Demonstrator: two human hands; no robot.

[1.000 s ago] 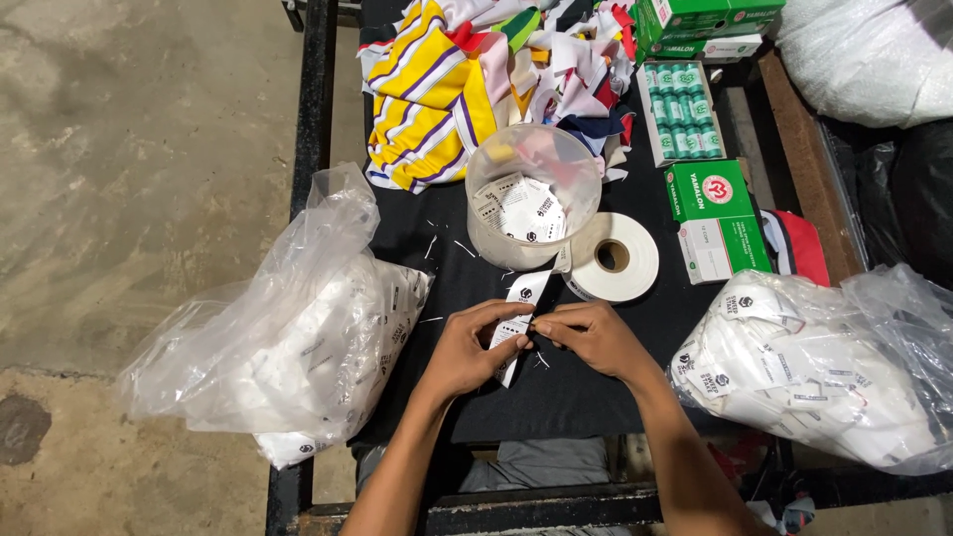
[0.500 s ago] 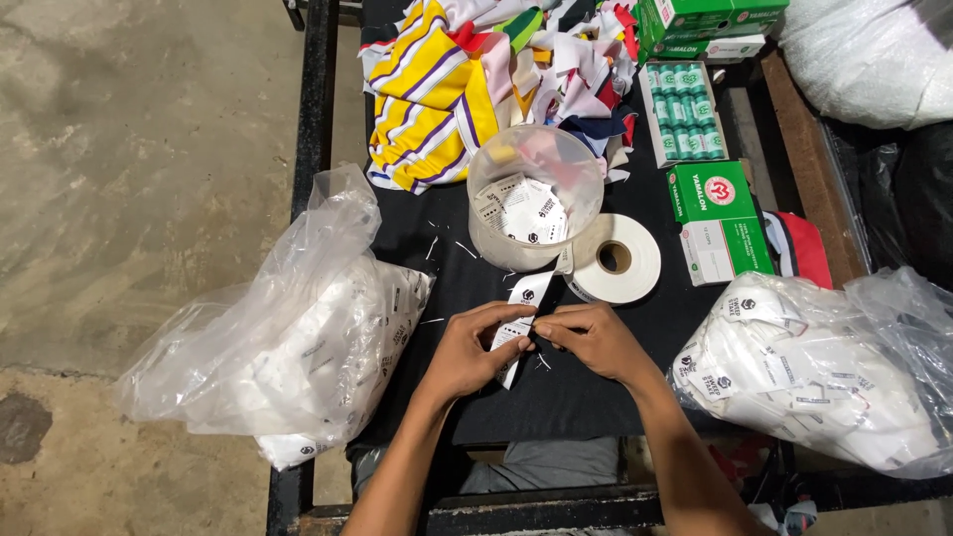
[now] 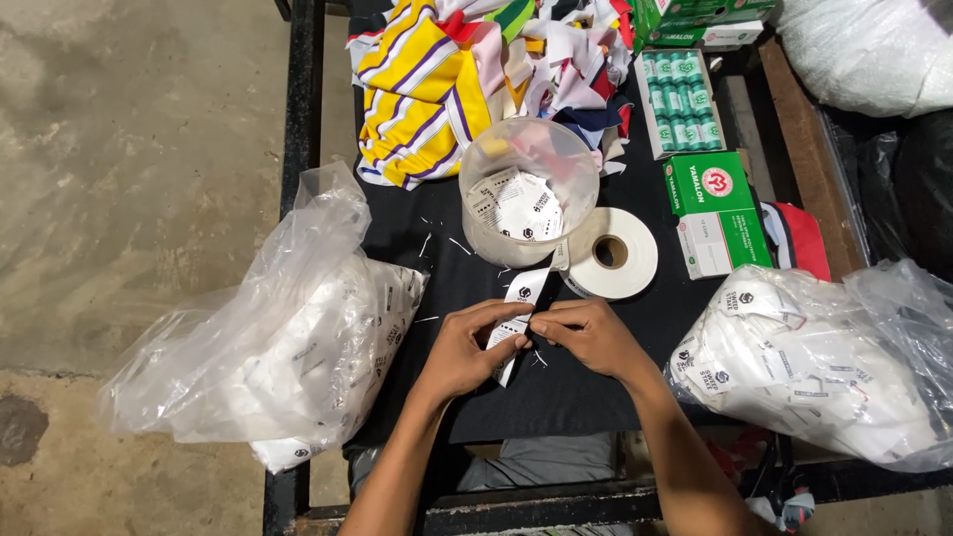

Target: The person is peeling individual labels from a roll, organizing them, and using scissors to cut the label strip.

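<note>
Hands (image 3: 531, 342) together, fingertips pinching white label strip (image 3: 518, 303).

Head camera looks down (close) overhead.

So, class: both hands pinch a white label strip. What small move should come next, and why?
Probably pull the white label strip taut: the left hand and right hand pinch it together, and it trails toward the tape roll.
</note>
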